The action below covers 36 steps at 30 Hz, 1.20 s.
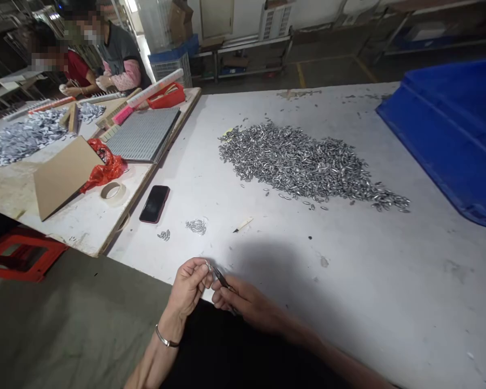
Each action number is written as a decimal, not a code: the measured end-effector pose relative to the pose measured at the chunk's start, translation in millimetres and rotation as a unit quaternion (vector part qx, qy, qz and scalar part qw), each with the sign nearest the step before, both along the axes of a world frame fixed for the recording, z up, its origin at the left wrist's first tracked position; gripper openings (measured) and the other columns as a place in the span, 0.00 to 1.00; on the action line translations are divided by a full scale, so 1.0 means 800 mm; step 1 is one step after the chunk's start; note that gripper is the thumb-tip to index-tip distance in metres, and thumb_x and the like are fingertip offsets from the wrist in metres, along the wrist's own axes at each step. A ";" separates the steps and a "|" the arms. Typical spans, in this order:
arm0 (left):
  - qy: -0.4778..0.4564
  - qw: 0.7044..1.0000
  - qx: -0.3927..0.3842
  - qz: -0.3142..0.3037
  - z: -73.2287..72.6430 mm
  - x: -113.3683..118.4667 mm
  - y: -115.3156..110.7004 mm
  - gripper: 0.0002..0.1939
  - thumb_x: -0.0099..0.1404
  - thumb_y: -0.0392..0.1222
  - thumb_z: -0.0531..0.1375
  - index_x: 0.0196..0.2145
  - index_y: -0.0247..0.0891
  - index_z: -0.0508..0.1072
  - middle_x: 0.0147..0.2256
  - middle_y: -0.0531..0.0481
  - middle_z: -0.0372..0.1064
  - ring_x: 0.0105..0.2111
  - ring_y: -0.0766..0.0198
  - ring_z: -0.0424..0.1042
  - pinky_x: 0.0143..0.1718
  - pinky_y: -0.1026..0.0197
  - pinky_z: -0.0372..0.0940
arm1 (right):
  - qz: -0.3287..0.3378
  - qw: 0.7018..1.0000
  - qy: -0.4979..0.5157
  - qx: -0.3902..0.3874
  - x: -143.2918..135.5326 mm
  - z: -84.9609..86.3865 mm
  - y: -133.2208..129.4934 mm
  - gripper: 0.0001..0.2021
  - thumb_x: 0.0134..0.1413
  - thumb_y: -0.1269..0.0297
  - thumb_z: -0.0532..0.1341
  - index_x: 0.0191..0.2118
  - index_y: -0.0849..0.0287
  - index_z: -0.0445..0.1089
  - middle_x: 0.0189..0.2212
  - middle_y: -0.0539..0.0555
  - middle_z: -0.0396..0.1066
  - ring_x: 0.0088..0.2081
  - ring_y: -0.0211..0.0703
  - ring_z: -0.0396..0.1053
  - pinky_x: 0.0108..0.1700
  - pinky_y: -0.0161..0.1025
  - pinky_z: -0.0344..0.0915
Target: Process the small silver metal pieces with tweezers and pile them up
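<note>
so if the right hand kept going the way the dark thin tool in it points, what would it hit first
Most likely the left hand: the right hand aims its dark thin tool up-left at the small silvery metal piece pinched in the left fingers, almost touching already. Depth is hard to judge.

bare tabletop (291, 254) ahead, metal heap (299, 165) beyond

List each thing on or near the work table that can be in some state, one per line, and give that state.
left hand: pinching a small metal piece
right hand: gripping a thin dark tool
small metal piece: held at the fingertips
thin dark tool: tip at the piece
metal parts: loose heap
phone: flat, screen dark
tape roll: lying flat
blue bin: tilted on the table
</note>
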<state>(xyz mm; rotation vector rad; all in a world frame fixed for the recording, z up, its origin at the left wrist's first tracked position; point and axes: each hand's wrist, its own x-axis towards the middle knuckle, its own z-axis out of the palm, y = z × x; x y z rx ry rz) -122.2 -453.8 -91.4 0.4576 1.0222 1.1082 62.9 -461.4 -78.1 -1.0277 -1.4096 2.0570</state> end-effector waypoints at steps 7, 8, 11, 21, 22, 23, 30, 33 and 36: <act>0.039 0.999 0.025 -0.029 -0.002 0.002 -0.002 0.15 0.56 0.45 0.73 0.34 0.34 0.75 0.21 0.55 0.69 0.21 0.71 0.64 0.28 0.64 0.60 | 0.010 0.999 -0.018 0.035 0.003 0.003 0.000 0.21 0.66 0.44 0.53 0.41 0.61 0.67 0.38 0.58 0.74 0.40 0.48 0.73 0.45 0.47 0.69; 0.043 0.998 0.029 -0.033 -0.003 0.002 -0.002 0.15 0.57 0.45 0.72 0.34 0.34 0.75 0.21 0.55 0.68 0.21 0.71 0.64 0.27 0.64 0.60 | 0.011 0.999 -0.018 0.039 0.003 0.002 -0.001 0.21 0.67 0.45 0.53 0.41 0.61 0.67 0.37 0.58 0.74 0.40 0.48 0.73 0.45 0.47 0.70; 0.055 0.996 0.041 -0.048 -0.002 0.001 -0.003 0.14 0.58 0.46 0.72 0.34 0.35 0.74 0.20 0.56 0.67 0.21 0.71 0.63 0.28 0.64 0.59 | 0.005 0.999 -0.009 0.051 0.003 -0.001 -0.003 0.20 0.67 0.45 0.53 0.39 0.60 0.66 0.38 0.57 0.74 0.41 0.47 0.73 0.47 0.47 0.70; 0.175 0.969 0.125 -0.124 0.003 0.009 -0.015 0.18 0.68 0.57 0.60 0.40 0.36 0.72 0.23 0.56 0.63 0.23 0.67 0.64 0.29 0.62 0.60 | -0.012 0.995 -0.026 0.094 -0.004 -0.013 -0.012 0.20 0.69 0.46 0.50 0.31 0.56 0.58 0.23 0.46 0.58 0.25 0.37 0.56 0.29 0.36 0.56; 0.222 0.955 0.152 -0.128 0.004 0.011 -0.018 0.18 0.70 0.56 0.58 0.39 0.37 0.71 0.25 0.55 0.63 0.25 0.67 0.64 0.31 0.61 0.60 | -0.014 0.995 -0.027 0.094 -0.003 -0.014 -0.013 0.20 0.68 0.45 0.50 0.31 0.55 0.57 0.23 0.46 0.57 0.26 0.37 0.55 0.29 0.36 0.55; 0.272 0.936 0.180 -0.131 0.005 0.012 -0.020 0.18 0.72 0.55 0.56 0.37 0.37 0.71 0.27 0.53 0.63 0.27 0.66 0.64 0.33 0.61 0.61 | -0.015 0.995 -0.029 0.094 -0.002 -0.014 -0.014 0.21 0.68 0.44 0.51 0.30 0.55 0.56 0.23 0.46 0.57 0.26 0.37 0.55 0.29 0.37 0.55; 0.418 0.806 0.330 -0.257 0.038 0.009 -0.031 0.14 0.76 0.46 0.48 0.35 0.40 0.67 0.34 0.49 0.67 0.34 0.63 0.65 0.38 0.60 0.62 | 0.062 0.994 -0.042 0.083 0.023 -0.006 -0.026 0.22 0.68 0.43 0.50 0.31 0.56 0.57 0.25 0.46 0.58 0.28 0.38 0.54 0.32 0.37 0.55; 0.423 0.778 0.348 -0.309 0.046 -0.004 -0.031 0.14 0.75 0.46 0.48 0.36 0.41 0.68 0.35 0.47 0.68 0.34 0.61 0.66 0.37 0.59 0.63 | 0.089 0.993 -0.046 0.061 0.047 0.007 -0.029 0.23 0.65 0.40 0.54 0.30 0.56 0.59 0.26 0.48 0.60 0.29 0.39 0.56 0.33 0.38 0.56; 0.442 0.801 0.319 -0.249 0.046 -0.034 -0.022 0.18 0.75 0.50 0.46 0.31 0.41 0.65 0.31 0.49 0.65 0.30 0.62 0.62 0.33 0.59 0.62 | 0.040 0.998 -0.047 -0.031 0.078 0.018 -0.026 0.26 0.61 0.35 0.54 0.30 0.55 0.60 0.23 0.46 0.56 0.25 0.37 0.53 0.28 0.37 0.54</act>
